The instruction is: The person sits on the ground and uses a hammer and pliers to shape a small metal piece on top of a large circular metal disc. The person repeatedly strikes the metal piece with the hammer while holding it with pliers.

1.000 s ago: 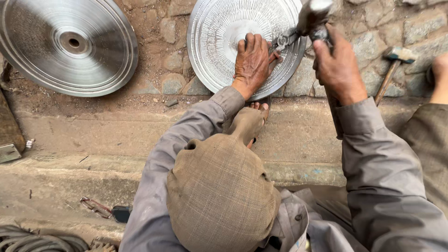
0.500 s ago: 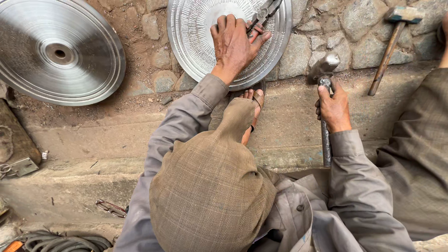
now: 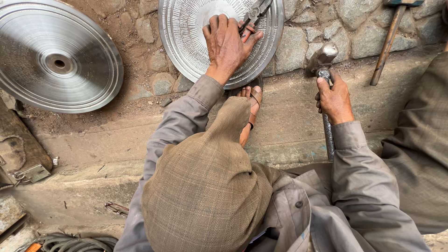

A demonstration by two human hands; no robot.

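Observation:
My left hand [image 3: 226, 44] lies on a round patterned metal disc [image 3: 186, 28] that leans against the stone wall. Its fingers press the handles of a pair of pliers [image 3: 253, 15] against the disc face. My right hand [image 3: 334, 99] is to the right of the disc, wrapped around the metal shaft of a hammer [image 3: 321, 57] just below its head. The hammer head is off the disc, in front of the stones. A capped head [image 3: 205, 196] and grey sleeves fill the lower middle. A sandalled foot [image 3: 252, 100] props the disc's lower edge.
A smooth shiny disc [image 3: 58, 58] with a centre hole leans at the left. A wooden-handled hammer [image 3: 388, 42] rests against the wall at upper right. Another person's clothed leg [image 3: 420, 140] is at the right edge. Cables [image 3: 65, 242] lie at bottom left, with metal scraps nearby.
My right hand has brought the hammer down and to the right, away from the disc's upper edge. My left hand has stayed on the disc with the pliers.

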